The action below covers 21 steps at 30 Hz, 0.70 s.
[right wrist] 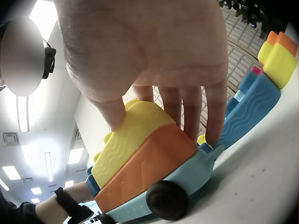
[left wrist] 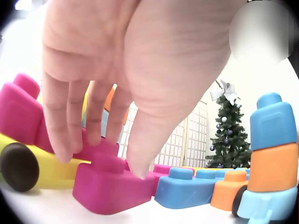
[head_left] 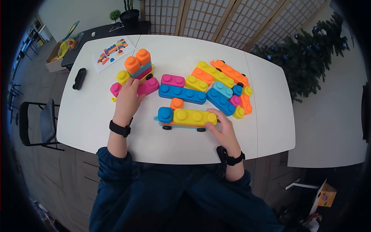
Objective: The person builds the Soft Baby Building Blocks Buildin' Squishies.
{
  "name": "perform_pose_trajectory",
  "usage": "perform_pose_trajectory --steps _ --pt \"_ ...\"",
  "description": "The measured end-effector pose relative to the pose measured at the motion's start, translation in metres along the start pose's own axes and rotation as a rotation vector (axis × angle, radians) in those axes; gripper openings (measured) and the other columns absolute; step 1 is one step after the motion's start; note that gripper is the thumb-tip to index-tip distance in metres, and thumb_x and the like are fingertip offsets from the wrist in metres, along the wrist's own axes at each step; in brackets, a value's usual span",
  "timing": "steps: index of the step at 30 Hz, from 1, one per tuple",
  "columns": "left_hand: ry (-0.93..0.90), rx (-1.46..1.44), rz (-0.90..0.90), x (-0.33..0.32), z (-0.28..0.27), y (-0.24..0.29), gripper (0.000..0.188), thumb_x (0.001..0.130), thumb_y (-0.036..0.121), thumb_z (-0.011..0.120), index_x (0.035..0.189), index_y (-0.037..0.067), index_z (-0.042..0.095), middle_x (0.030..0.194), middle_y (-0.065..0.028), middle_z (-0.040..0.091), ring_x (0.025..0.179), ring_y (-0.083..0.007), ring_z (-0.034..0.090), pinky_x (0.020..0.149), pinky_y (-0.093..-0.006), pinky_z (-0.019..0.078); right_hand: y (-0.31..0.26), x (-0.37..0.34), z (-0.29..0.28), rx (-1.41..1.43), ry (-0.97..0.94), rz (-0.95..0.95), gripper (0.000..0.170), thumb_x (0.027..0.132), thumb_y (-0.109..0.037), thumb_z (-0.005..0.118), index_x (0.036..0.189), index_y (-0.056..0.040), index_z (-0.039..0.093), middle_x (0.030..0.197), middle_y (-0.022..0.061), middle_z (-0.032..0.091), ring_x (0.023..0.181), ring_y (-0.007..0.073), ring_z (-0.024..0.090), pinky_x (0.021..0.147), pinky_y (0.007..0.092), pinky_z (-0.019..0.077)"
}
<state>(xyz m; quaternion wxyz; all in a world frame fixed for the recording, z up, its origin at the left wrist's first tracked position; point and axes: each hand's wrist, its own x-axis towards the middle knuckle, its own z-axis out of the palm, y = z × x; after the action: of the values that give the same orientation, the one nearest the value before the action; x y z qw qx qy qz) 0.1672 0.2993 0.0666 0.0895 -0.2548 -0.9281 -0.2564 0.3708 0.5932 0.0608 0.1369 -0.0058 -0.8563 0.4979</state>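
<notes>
My left hand (head_left: 129, 96) reaches down over a long magenta block (head_left: 148, 87), fingers and thumb spread at its end, in the head view. In the left wrist view, the thumb overlaps the magenta block (left wrist: 112, 186) and the fingertips hang beside a yellow wheeled base (left wrist: 58, 170). My right hand (head_left: 223, 130) grips the right end of a toy block car, whose yellow top block (head_left: 191, 116) sits over an orange layer and a light-blue wheeled base. Seen from the right wrist, the thumb presses the yellow block (right wrist: 135, 126), with the fingers along the far side.
Behind the left hand stands a block build with two orange blocks (head_left: 137, 61) on top. Long blue blocks (head_left: 181, 95), yellow blocks (head_left: 215, 73) and an orange wheeled base (head_left: 232, 73) lie across the table. A picture sheet (head_left: 113, 55) and a black object (head_left: 79, 79) lie at left.
</notes>
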Motion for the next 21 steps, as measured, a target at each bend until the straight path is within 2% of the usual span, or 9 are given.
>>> perform_pose_trajectory --steps 4,6,10,13,15,16,19,21 --pt "0.048 0.052 0.018 0.006 0.013 -0.007 0.046 0.075 0.006 0.084 0.115 0.002 0.062 0.113 -0.0151 0.064 0.105 -0.0357 0.064 0.089 -0.0445 0.0534 -0.001 0.001 0.001 0.005 0.003 0.002 0.042 0.094 -0.018 0.074 0.131 -0.0046 0.06 0.119 0.0143 0.067 0.108 0.0281 0.066 0.094 0.0345 0.0516" --pt "-0.125 0.134 -0.1 0.009 0.017 -0.008 0.045 0.076 0.008 0.084 0.115 0.001 0.062 0.109 -0.0163 0.065 0.102 -0.036 0.065 0.087 -0.0448 0.0543 -0.001 0.001 0.001 0.013 0.0 -0.009 0.042 0.094 -0.018 0.074 0.131 -0.0048 0.06 0.119 0.0141 0.067 0.108 0.0282 0.066 0.094 0.0343 0.0516" --pt "-0.105 0.098 -0.098 0.007 0.011 -0.002 0.046 0.075 0.01 0.084 0.115 0.001 0.062 0.107 -0.0169 0.066 0.098 -0.0368 0.066 0.084 -0.0451 0.0551 -0.002 0.001 0.001 0.002 -0.001 -0.012 0.043 0.093 -0.018 0.074 0.132 -0.0049 0.06 0.119 0.0142 0.067 0.108 0.0282 0.066 0.093 0.0341 0.0517" --pt "-0.051 -0.021 -0.066 0.0 -0.02 0.016 0.044 0.079 0.008 0.083 0.117 0.001 0.062 0.11 -0.0161 0.066 0.101 -0.034 0.067 0.084 -0.0427 0.0579 -0.002 0.002 0.001 0.006 -0.004 -0.006 0.043 0.093 -0.018 0.075 0.131 -0.0049 0.061 0.12 0.014 0.067 0.108 0.0282 0.066 0.093 0.034 0.0517" --pt "0.04 -0.427 0.014 -0.005 -0.042 0.034 0.043 0.084 0.008 0.082 0.121 0.001 0.063 0.114 -0.0148 0.066 0.105 -0.0303 0.068 0.088 -0.0391 0.0596 0.0 0.001 0.001 -0.012 -0.01 -0.001 0.043 0.093 -0.018 0.075 0.131 -0.005 0.061 0.12 0.0139 0.067 0.107 0.0281 0.066 0.093 0.0338 0.0517" --pt "0.04 -0.425 0.012 -0.009 -0.05 0.04 0.043 0.084 0.008 0.082 0.121 0.001 0.063 0.114 -0.0148 0.066 0.105 -0.0303 0.068 0.088 -0.0391 0.0596 0.0 0.001 0.002 -0.01 -0.011 -0.001 0.043 0.093 -0.018 0.075 0.131 -0.005 0.061 0.12 0.0139 0.067 0.107 0.0281 0.066 0.093 0.0338 0.0517" --pt "-0.099 -0.618 0.205 -0.02 -0.064 0.052 0.045 0.087 0.008 0.08 0.127 0.002 0.062 0.121 -0.0131 0.065 0.108 -0.028 0.067 0.093 -0.036 0.0584 0.0 0.002 0.002 -0.002 -0.008 -0.005 0.043 0.092 -0.018 0.075 0.131 -0.005 0.061 0.119 0.0137 0.067 0.107 0.0279 0.066 0.092 0.0336 0.0516" --pt "-0.15 -0.631 0.233 -0.025 -0.062 0.058 0.045 0.086 0.008 0.08 0.127 0.002 0.063 0.12 -0.0128 0.065 0.108 -0.0279 0.067 0.093 -0.0358 0.0581 0.001 0.002 0.003 0.016 -0.005 -0.016 0.043 0.092 -0.018 0.075 0.131 -0.0051 0.061 0.119 0.0137 0.067 0.106 0.0278 0.066 0.092 0.0334 0.0516"
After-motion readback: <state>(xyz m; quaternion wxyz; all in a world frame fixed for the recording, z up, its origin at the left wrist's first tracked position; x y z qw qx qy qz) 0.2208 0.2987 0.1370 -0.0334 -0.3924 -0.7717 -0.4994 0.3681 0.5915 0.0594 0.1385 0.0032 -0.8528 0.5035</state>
